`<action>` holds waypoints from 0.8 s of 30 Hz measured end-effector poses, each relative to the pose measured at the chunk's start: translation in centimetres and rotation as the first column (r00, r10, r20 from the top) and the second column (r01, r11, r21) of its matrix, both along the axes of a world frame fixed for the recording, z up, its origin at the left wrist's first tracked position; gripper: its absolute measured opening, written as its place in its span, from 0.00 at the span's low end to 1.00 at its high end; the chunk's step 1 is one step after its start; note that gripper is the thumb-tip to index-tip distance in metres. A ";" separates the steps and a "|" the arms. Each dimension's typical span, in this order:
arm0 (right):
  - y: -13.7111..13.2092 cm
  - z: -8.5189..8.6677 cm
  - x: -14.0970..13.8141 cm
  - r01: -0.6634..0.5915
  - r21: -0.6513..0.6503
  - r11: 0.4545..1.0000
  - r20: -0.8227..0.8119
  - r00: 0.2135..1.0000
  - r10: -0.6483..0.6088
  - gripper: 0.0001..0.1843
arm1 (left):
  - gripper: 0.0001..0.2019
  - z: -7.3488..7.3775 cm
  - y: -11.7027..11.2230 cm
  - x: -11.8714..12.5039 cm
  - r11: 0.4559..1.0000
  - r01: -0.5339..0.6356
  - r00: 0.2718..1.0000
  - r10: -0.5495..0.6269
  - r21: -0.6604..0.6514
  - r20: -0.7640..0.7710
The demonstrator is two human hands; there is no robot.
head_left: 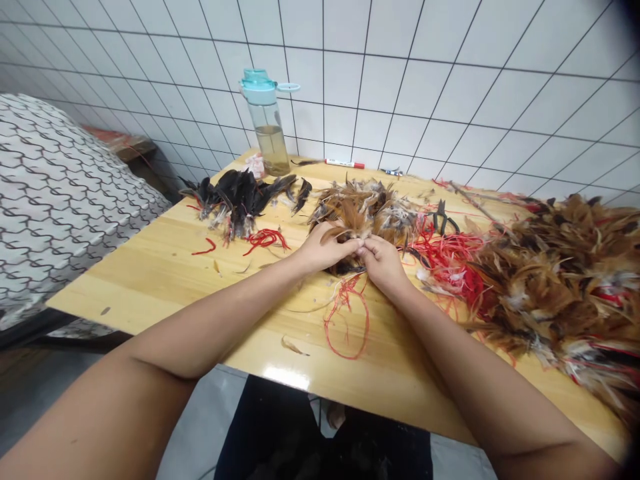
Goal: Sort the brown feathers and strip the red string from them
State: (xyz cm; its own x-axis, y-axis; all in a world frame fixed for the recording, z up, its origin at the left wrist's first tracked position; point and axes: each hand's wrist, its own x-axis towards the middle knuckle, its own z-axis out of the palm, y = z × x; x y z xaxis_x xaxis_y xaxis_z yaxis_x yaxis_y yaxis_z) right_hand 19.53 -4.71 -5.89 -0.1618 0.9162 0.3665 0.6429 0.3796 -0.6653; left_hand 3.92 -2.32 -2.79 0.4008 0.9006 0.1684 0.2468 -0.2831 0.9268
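Note:
Over the middle of the wooden table, my left hand [325, 250] is closed round a bunch of brown feathers [353, 219] that fans out above the fingers. My right hand [384, 263] meets it, thumb and fingers pinched at the base of the same bunch. What exactly lies between the fingertips is hidden. Below the hands, a loop of red string [367, 327] lies on the table with knotted ends. Just behind them spreads a pile of brown and white feathers [385, 203].
Black feathers [240, 197] and red string pieces [265, 240] lie left. Tangled red string [450, 257], pliers [442, 219] and a big heap of brown feathers [560, 273] occupy the right. A water bottle [270, 133] and red-capped marker [344, 164] are near the tiled wall [345, 87].

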 end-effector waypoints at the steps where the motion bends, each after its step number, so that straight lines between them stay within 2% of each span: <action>1: 0.0 0.0 -0.1 0.010 0.007 1.000 -0.007 1.000 -0.009 0.12 | 0.09 -0.2 0.0 0.1 0.999 0.003 0.999 -0.001 -0.040 0.051; 5: 0.0 0.3 -0.2 0.019 -0.022 1.000 -0.133 0.991 -0.022 0.13 | 0.09 -0.4 0.2 0.3 0.990 0.070 0.978 -0.044 -0.120 0.206; 8: 0.4 0.3 0.3 0.042 -0.104 0.994 -0.281 0.957 -0.070 0.13 | 0.11 -0.2 0.7 -0.1 0.990 0.101 0.979 -0.082 -0.095 0.184; 11: 0.9 0.0 1.2 0.089 -0.155 0.984 -0.383 0.913 -0.142 0.13 | 0.07 -0.1 0.9 -0.7 0.974 0.226 0.969 -0.223 0.015 -0.104; 14: 1.3 -0.5 1.8 0.112 -0.185 0.976 -0.420 0.889 -0.182 0.14 | 0.06 -0.1 0.8 -1.1 0.922 0.359 0.861 -0.267 0.145 -0.433; 16: 1.4 -0.7 1.8 0.117 -0.198 0.973 -0.421 0.886 -0.193 0.15 | 0.06 -0.1 0.6 -1.2 0.887 0.411 0.809 -0.250 0.209 -0.532; 18: 1.3 -0.7 1.8 0.128 -0.206 0.970 -0.422 0.883 -0.206 0.16 | 0.05 0.0 0.6 -1.1 0.869 0.438 0.793 -0.254 0.229 -0.554; 21: 1.2 -0.5 1.7 0.148 -0.217 0.965 -0.422 0.877 -0.230 0.16 | 0.03 0.3 0.8 -1.1 0.900 0.376 0.849 -0.239 0.220 -0.472; 24: 1.2 -0.5 1.7 0.162 -0.224 0.961 -0.407 0.881 -0.243 0.16 | 0.02 0.7 1.4 -1.5 0.964 0.188 0.953 -0.133 0.188 -0.274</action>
State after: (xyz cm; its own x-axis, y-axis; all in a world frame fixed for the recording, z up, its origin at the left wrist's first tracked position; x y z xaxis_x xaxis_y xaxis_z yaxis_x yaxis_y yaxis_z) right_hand 21.22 -3.56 -6.39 0.1689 0.9680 0.1854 0.3309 0.1215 -0.9358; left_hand 2.45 -0.91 -2.09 0.5917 0.7760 0.2184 0.4029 -0.5194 0.7536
